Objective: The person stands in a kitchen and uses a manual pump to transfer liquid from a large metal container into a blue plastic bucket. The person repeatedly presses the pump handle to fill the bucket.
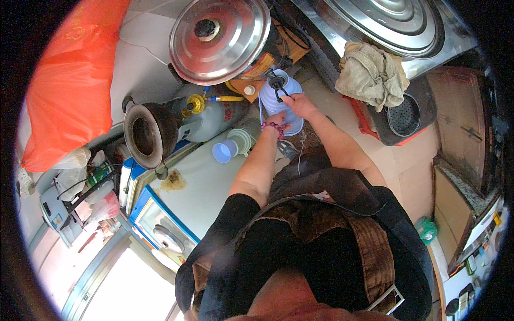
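A lavender plastic thermos flask stands on the floor before me, its mouth uppermost. My left hand is on the side of its body by the carrying handle, a beaded bracelet at the wrist. With my right hand I grip a black looped lever directly over the flask's mouth. The lever belongs to a black tap at the base of a large lidded metal urn. Whether liquid runs is hidden. A small white stopper rests on the wooden board beside the flask.
A gas cylinder with a yellow regulator lies left of the flask, near a greenish-grey flask with a blue cup. On the right are a metal stove, a crumpled cloth and a perforated black container.
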